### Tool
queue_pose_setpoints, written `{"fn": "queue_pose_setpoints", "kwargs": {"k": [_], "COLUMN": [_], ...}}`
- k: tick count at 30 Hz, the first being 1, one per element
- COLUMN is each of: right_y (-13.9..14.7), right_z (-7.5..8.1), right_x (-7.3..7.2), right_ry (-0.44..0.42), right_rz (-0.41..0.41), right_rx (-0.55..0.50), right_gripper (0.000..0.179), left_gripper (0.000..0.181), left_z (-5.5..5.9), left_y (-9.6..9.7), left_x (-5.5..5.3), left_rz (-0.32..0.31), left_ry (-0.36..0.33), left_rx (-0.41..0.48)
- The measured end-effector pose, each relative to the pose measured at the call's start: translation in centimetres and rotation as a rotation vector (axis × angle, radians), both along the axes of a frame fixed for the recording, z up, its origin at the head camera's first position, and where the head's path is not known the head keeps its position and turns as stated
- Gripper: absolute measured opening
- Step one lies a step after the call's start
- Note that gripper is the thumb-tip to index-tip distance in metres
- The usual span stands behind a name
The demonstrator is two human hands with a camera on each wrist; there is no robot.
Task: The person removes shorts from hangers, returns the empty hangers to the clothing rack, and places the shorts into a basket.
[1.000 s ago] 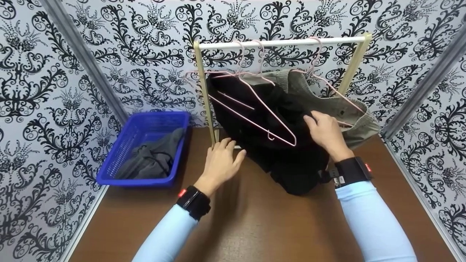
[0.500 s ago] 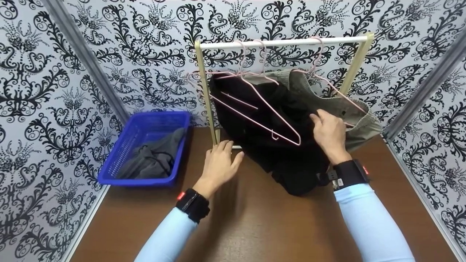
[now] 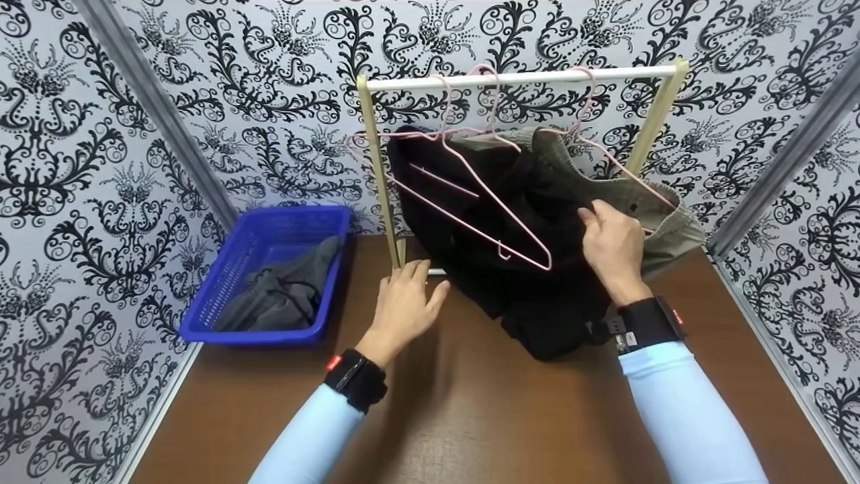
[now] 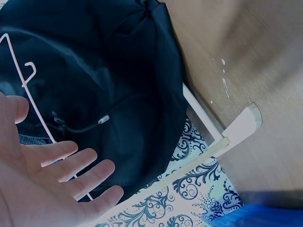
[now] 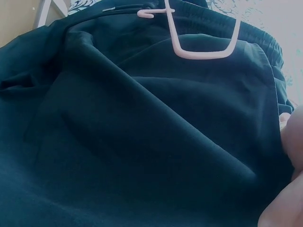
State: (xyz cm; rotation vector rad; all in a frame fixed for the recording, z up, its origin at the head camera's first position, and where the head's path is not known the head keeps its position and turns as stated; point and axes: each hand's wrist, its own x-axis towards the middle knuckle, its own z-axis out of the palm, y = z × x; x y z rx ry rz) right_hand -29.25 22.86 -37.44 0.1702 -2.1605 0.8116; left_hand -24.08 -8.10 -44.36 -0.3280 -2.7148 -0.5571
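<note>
Black pants (image 3: 551, 302) with an elastic waist and drawstring hang from a pink hanger on the small rack (image 3: 524, 79). My right hand (image 3: 613, 245) grips the pants at their right side with curled fingers; its fingertips are mostly hidden. In front of the pants hangs a bare pink hanger (image 3: 517, 222). My left hand (image 3: 406, 302) has its fingers spread beside the rack's left post (image 3: 377, 175). In the left wrist view, the drawstring's tip (image 4: 103, 119) shows beyond the left fingers.
Khaki clothing (image 3: 662, 202) hangs on another pink hanger at the rack's right. A blue basket (image 3: 191, 323) with a grey garment (image 3: 282, 286) stands on the brown table (image 3: 470, 417) at left. Patterned walls (image 3: 269, 81) enclose the back and sides.
My right hand has moved slightly right and its fingers have curled tighter on the pants. The middle hanger's hook has lifted and shifted a little right on the rail. My left hand stays nearly still.
</note>
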Motion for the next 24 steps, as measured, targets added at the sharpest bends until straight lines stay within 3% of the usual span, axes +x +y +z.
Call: {"fn": "queue_pose_setpoints", "kwargs": {"k": [11, 24], "right_y": [0.46, 0.83], "right_z": [-0.48, -0.55], "right_x": [0.32, 0.81], "right_ry": [0.082, 0.067], "right_rz": [-0.007, -0.047], "right_rx": [-0.03, -0.077], "right_gripper": [0.042, 0.04], "left_gripper": [0.058, 0.057], "left_z": [-0.29, -0.28], "left_y": [0.01, -0.15], "left_x": [0.01, 0.17], "left_rz": [0.0, 0.009], "left_ry": [-0.004, 0.009], "left_rx": [0.014, 0.014]}}
